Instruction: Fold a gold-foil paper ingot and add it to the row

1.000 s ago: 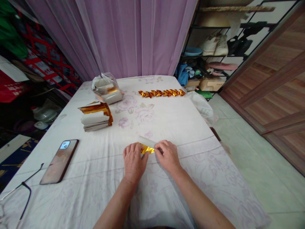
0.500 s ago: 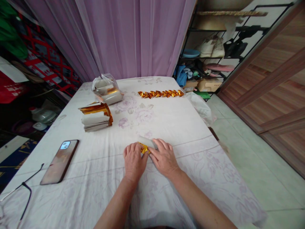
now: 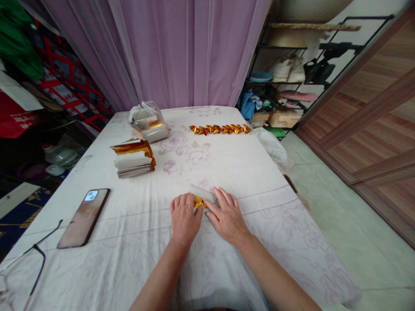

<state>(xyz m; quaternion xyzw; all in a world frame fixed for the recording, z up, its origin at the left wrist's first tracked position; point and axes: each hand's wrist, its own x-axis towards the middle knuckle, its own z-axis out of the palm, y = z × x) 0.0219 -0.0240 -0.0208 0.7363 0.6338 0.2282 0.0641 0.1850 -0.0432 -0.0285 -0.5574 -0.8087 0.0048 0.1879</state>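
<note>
Near the front middle of the table lies a partly folded sheet of gold foil paper [image 3: 199,201], its pale grey back [image 3: 203,192] showing along the far side. The curled fingers and thumb of my left hand [image 3: 185,218] hold its left end. My right hand [image 3: 228,218] rests on the right part with fingers spread, the index fingertip on the gold fold. Both hands hide parts of the sheet. Farther back, several folded gold foil pieces [image 3: 220,129] stand in a row. To the left sits a stack of foil paper sheets [image 3: 134,160].
A clear plastic bag [image 3: 148,121] with more paper stands behind the stack. A phone [image 3: 83,218] and glasses [image 3: 39,250] lie at left on the floral tablecloth [image 3: 129,268]. Beyond the table are a purple curtain [image 3: 181,52], a shoe rack [image 3: 285,82] and a wooden door [image 3: 366,116].
My right hand has loosened slightly, its fingers spreading and the thumb coming away from the left hand. My left hand stays on the foil paper. The camera view has shifted a little.
</note>
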